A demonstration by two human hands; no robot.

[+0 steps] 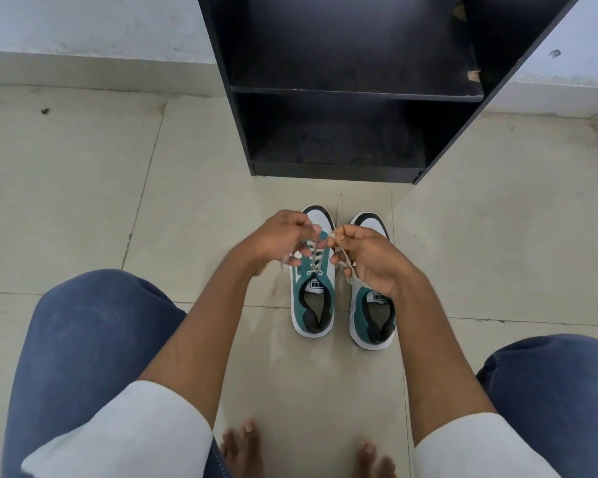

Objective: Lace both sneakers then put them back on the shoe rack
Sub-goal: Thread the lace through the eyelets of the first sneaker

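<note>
Two teal-and-white sneakers stand side by side on the tiled floor, toes toward the black shoe rack (356,91). Over the left sneaker (313,305), my left hand (278,238) and my right hand (368,260) each pinch an end of its grey lace (316,253), which crosses through the eyelets. My right hand hides the front half of the right sneaker (372,315). Another loose lace end (340,205) trails on the floor between the toes.
The rack's two dark shelves stand just beyond the shoes. My knees in blue trousers (94,339) flank the view and my bare toes (242,443) show at the bottom. A white wall skirting (83,67) runs behind.
</note>
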